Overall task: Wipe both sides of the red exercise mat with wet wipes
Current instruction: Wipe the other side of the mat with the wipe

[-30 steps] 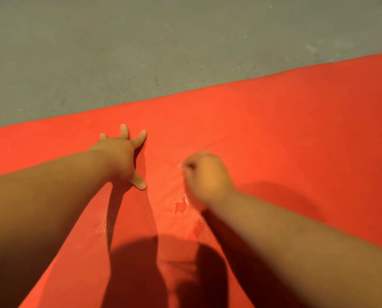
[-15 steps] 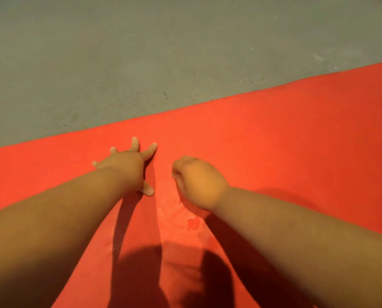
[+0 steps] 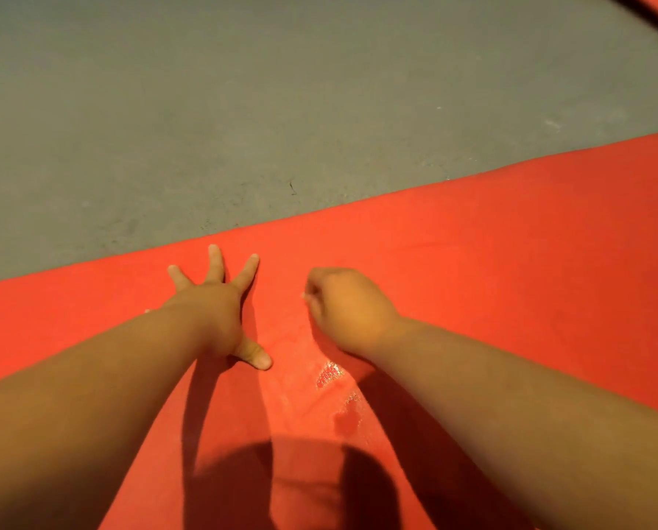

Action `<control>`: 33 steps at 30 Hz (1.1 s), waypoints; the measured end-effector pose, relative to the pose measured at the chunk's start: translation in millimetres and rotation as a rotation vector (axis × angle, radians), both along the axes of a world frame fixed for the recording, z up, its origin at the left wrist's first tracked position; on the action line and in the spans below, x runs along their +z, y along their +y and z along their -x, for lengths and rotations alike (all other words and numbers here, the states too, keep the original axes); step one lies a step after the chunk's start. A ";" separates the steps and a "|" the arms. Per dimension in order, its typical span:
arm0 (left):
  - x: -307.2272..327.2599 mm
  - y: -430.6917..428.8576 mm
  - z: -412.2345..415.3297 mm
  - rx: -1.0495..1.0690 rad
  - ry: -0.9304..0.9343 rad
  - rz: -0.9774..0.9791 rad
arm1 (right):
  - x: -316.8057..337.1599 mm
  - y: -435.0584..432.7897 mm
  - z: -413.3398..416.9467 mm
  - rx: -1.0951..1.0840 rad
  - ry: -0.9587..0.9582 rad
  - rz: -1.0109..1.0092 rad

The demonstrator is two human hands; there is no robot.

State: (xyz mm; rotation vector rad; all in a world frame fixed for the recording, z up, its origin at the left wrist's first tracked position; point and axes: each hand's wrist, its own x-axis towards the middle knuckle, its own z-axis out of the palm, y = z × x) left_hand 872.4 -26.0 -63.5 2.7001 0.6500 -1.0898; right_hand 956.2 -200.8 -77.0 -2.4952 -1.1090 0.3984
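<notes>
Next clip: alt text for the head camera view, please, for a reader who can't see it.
A person's left hand presses flat, fingers spread, on a red exercise mat while the right hand, curled round what seems a wet wipe, bears down beside it. Wet patches glisten on the mat nearer the camera; grey floor lies beyond.

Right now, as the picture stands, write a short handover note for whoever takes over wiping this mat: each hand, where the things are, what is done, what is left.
Left hand: open, fingers spread, pressing flat on the red mat.
Right hand: curled into a fist on the mat, apparently round a wet wipe; only a pale sliver shows.
The mat lies flat on the grey floor, its far edge just beyond the fingers.
Done: a wet, shiny patch between the forearms.
Left: the rest of this face, which looks dry, then the underside, which is not visible here.
</notes>
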 end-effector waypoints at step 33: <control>-0.8 2.5 -5.2 -0.023 0.082 0.030 | -3.5 42.0 -97.7 -0.126 -0.091 0.065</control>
